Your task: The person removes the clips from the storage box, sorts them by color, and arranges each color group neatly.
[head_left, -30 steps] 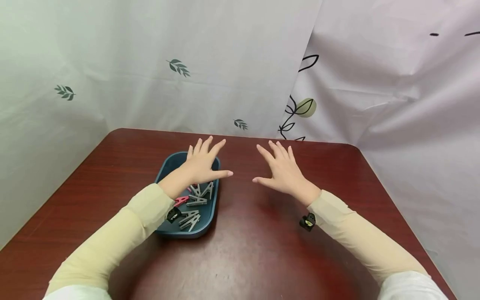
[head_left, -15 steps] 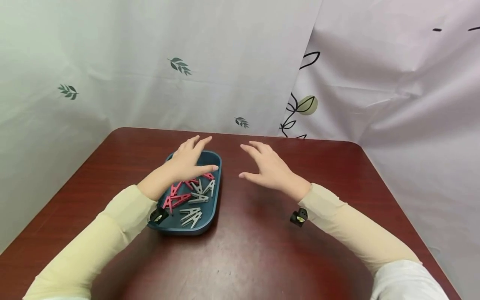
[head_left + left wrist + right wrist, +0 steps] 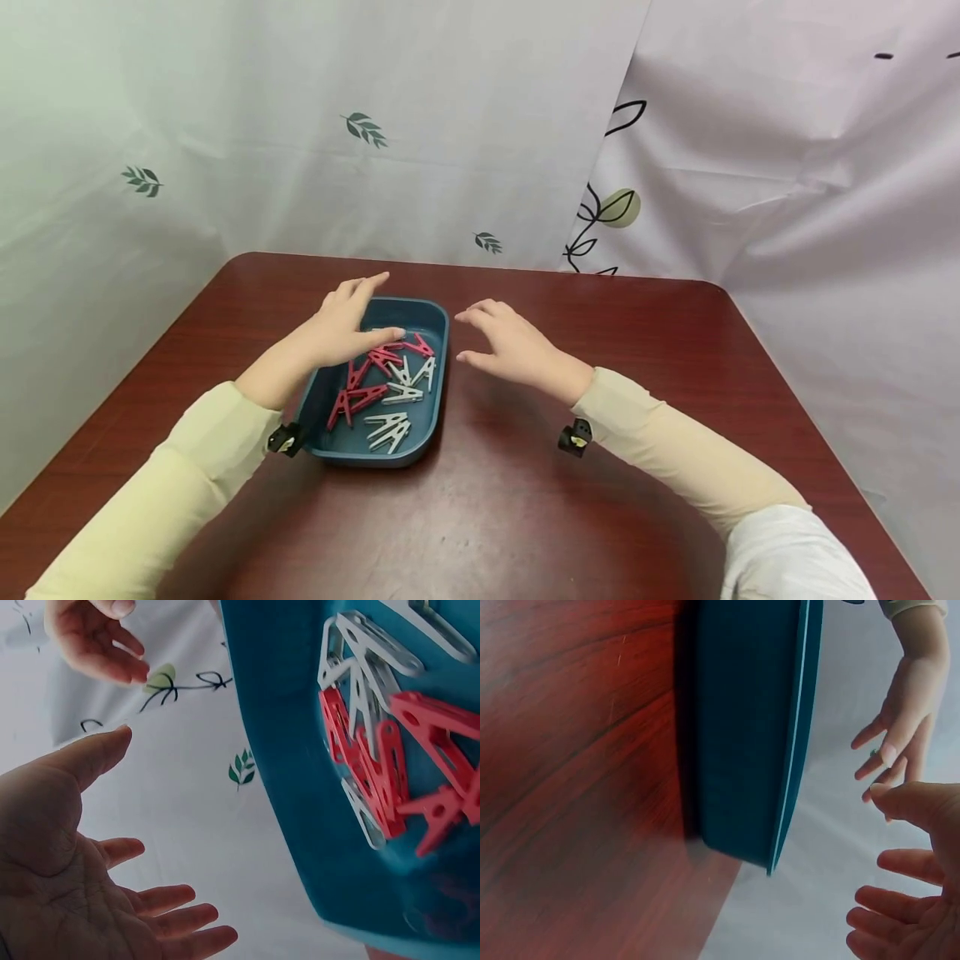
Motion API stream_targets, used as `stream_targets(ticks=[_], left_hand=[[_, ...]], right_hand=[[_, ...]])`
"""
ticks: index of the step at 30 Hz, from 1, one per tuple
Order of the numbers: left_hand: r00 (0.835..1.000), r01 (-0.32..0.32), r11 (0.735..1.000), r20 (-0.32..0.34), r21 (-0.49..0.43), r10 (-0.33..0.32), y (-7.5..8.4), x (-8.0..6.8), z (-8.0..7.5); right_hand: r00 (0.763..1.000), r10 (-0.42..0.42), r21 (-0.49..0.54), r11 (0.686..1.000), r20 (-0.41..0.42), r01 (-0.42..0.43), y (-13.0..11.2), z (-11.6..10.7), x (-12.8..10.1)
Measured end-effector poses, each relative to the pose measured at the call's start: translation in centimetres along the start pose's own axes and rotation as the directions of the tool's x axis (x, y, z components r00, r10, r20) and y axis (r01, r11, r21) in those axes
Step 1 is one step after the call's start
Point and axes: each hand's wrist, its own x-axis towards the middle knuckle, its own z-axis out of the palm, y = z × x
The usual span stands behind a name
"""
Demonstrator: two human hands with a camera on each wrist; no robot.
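Observation:
A blue rectangular tray [image 3: 442,358] stands left of the table's middle, with red clothespins [image 3: 363,397] and grey-white clothespins [image 3: 390,431] lying loose in it. My left hand [image 3: 333,329] hovers over the tray's far left part, fingers spread and thumb pointing right, hiding that corner in the head view. Just right of the tray, my right hand [image 3: 510,346] hangs in the air with fingers slightly bent and thumb apart. Neither hand holds anything. In the left wrist view the left palm [image 3: 60,862] is bare; the right wrist view shows the tray's outer wall [image 3: 742,735] beside the right hand [image 3: 915,877].
A dark red wooden table [image 3: 525,508] carries the tray. Behind it hangs a white curtain [image 3: 450,125] with leaf prints. A small black camera sits on each wrist, the left one [image 3: 287,438] close to the tray's near left rim.
Both hands have moved left, the left one off the tray's middle, uncovering more red clothespins. The right hand has come closer to the tray's right side, its fingers more bent.

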Motion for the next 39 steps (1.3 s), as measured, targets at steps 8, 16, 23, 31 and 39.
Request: stream_targets(ticks=[8, 16, 23, 31, 39], left_hand=[[0.998, 0.053, 0.998, -0.029, -0.031, -0.054, -2.4, -0.9, -0.1], [0.996, 0.083, 0.990, -0.014, -0.117, -0.085, -4.4, -1.7, 0.0], [0.994, 0.106, 0.972, -0.004, -0.208, -0.110, -6.0, -2.2, 0.3], [0.991, 0.134, 0.936, 0.019, -0.324, -0.135, -7.3, -2.7, 0.3], [0.988, 0.151, 0.893, 0.077, -0.423, -0.131, -8.5, -2.6, 0.2]], right_hand=[[0.996, -0.018, 0.015, 1.000, 0.084, 0.017, -1.5, 1.0, 1.4], [0.990, -0.045, 0.074, 0.997, 0.131, 0.036, -2.4, 2.3, 2.2], [0.976, -0.049, 0.112, 0.993, 0.213, 0.026, -2.9, 3.0, 2.9], [0.953, -0.044, 0.103, 0.995, 0.301, 0.013, -3.3, 3.4, 3.7], [0.934, -0.084, 0.090, 0.994, 0.347, 0.056, -3.9, 4.4, 4.3]])
